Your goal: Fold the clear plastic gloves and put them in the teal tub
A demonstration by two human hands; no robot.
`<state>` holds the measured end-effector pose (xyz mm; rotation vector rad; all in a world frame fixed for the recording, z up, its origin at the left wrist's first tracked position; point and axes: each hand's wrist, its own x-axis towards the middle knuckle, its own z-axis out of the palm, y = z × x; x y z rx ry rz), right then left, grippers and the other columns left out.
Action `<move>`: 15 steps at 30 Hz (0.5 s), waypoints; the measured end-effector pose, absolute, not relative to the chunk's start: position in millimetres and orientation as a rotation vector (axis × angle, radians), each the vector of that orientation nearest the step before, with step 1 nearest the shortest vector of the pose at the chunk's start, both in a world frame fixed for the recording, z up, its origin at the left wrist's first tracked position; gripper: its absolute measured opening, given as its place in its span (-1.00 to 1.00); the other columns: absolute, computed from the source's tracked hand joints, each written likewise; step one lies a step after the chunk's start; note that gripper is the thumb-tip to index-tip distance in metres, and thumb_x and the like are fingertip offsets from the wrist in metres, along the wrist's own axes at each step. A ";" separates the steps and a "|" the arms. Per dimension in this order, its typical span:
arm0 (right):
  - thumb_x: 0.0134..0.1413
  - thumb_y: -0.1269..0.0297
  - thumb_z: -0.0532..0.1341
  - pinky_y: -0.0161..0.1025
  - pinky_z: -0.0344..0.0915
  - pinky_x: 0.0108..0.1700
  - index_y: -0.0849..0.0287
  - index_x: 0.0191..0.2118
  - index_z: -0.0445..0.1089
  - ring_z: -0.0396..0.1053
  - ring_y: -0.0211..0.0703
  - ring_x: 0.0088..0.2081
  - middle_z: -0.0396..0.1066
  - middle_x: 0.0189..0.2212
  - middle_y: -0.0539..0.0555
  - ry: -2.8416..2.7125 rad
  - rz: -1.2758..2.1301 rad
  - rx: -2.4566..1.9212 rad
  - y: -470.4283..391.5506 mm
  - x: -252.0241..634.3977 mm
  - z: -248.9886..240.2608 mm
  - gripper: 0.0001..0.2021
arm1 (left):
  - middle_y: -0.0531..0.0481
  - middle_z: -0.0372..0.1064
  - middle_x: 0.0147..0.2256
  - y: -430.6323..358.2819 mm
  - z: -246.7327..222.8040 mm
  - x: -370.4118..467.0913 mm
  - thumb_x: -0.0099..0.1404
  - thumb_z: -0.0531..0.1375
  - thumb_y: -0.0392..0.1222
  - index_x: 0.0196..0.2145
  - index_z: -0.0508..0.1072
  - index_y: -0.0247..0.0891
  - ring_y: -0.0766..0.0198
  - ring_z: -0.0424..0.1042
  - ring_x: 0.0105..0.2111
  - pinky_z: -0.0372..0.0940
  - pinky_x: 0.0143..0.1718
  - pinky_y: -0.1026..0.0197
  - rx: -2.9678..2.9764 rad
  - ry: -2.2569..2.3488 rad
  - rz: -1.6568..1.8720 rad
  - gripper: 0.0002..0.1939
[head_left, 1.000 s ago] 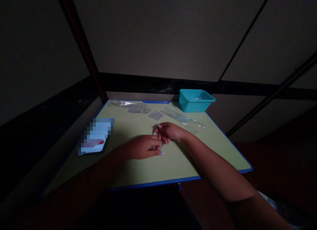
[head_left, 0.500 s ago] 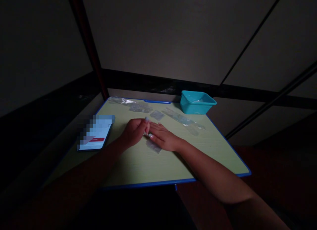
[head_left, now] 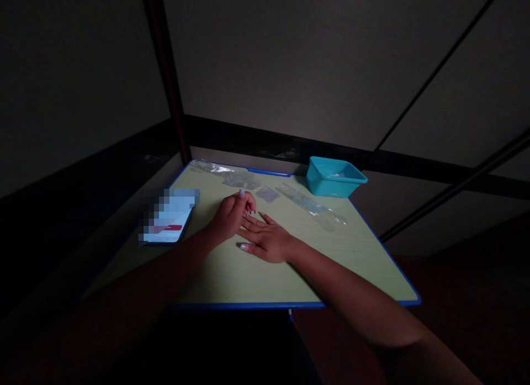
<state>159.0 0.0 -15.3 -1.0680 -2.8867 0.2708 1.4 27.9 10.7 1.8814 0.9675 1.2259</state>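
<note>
My left hand point(head_left: 230, 216) rests over the middle of the table with its fingers curled in and the thumb pointing up. What lies inside its curl, if anything, is hidden. Right beside it, my right hand point(head_left: 268, 239) lies palm down, fingers stretched and spread, their tips close to or under the left hand. Beyond the hands is a small square of clear plastic film point(head_left: 268, 194). A long clear plastic strip point(head_left: 308, 204) lies to its right. More crumpled clear plastic point(head_left: 240, 180) is spread behind the left hand.
A phone point(head_left: 171, 219) with a lit, partly blurred screen lies at the table's left side. At the back right corner stands a turquoise basket point(head_left: 334, 187) with something pale inside. The pale table point(head_left: 248, 283) has a blue edge, and panelled walls close in behind it.
My right hand has spread its fingers and thumb apart. The plastic square that showed below it is out of sight now. My left thumb stands more upright. The view has shifted slightly.
</note>
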 end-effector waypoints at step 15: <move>0.32 0.12 -0.22 0.26 -0.48 0.23 0.05 0.34 -0.26 -0.27 -0.12 0.33 -0.22 0.33 0.06 -2.657 0.347 -1.313 11.6 176.7 -8.6 -0.48 | -0.01 0.31 -0.49 45.0 -3.6 0.9 0.32 -0.20 0.28 -0.43 0.36 -0.24 0.27 0.32 -0.45 0.25 -0.36 0.22 1.756 0.897 1.513 -0.40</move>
